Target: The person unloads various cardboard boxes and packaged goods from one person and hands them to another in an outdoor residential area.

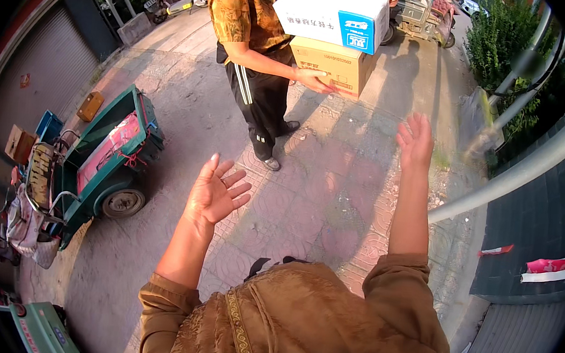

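Both my arms reach forward with nothing in the hands. My left hand (pixel 216 194) is palm up, its fingers spread. On the other side, my right hand (pixel 415 140) is raised with fingers stretched upward, below and right of the boxes. A person (pixel 249 59) in a patterned brown top stands ahead, one hand under a brown cardboard box (pixel 326 61). On top of that box rests a white and blue carton (pixel 317 15). Neither of my hands touches the boxes. Another person's hands show at the upper edge, partly hidden behind the carton.
A green cargo tricycle (pixel 94 183) stands at left, a pink cloth (pixel 107 148) in its bed. A green vehicle (pixel 44 330) is at lower left. Metal poles (pixel 497 175) and a dark corrugated wall (pixel 533 225) border the right. Another three-wheeled vehicle (pixel 421 14) stands behind the boxes.
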`<control>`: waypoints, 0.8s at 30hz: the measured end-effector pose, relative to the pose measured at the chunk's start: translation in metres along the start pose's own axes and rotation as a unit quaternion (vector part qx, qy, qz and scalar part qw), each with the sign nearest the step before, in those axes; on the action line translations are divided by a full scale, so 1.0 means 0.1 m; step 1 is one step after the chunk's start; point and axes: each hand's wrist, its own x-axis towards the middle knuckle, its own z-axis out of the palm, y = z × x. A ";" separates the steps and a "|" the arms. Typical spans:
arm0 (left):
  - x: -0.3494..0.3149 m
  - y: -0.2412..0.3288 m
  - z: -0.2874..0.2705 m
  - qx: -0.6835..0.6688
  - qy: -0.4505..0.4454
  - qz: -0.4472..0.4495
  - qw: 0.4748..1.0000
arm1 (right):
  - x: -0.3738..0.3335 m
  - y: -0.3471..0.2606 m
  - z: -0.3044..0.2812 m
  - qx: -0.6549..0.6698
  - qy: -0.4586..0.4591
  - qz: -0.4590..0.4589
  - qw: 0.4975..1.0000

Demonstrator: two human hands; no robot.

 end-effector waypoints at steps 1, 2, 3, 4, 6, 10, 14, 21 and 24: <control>0.11 -0.01 0.08 0.015 -0.007 -0.005 1.000 | 0.15 0.03 -0.05 -0.005 0.002 0.009 1.000; 0.22 0.00 0.19 0.033 -0.020 -0.012 0.999 | 0.29 0.02 -0.12 0.001 0.008 0.011 1.000; 0.32 0.04 0.26 0.030 -0.017 -0.014 0.999 | 0.44 0.03 -0.14 0.008 0.009 0.015 1.000; 0.40 0.08 0.32 0.013 -0.011 -0.008 1.000 | 0.59 0.04 -0.15 0.005 0.007 0.020 1.000; 0.60 0.19 0.40 -0.006 -0.015 0.004 1.000 | 0.87 0.03 -0.15 -0.028 -0.016 0.030 0.999; 0.79 0.49 0.44 -0.032 0.014 0.023 0.999 | 1.25 0.09 0.26 -0.089 -0.131 0.058 0.986; 0.91 0.85 0.26 0.017 -0.063 0.048 0.997 | 0.97 0.36 1.20 -0.112 -0.270 0.176 0.940; 0.63 0.85 -0.14 0.120 -0.094 0.123 0.981 | -0.27 0.66 1.63 0.003 -0.430 0.117 0.895; 0.23 0.73 -0.37 0.121 -0.058 0.138 0.981 | -0.51 0.89 1.41 -0.023 -0.415 0.151 0.897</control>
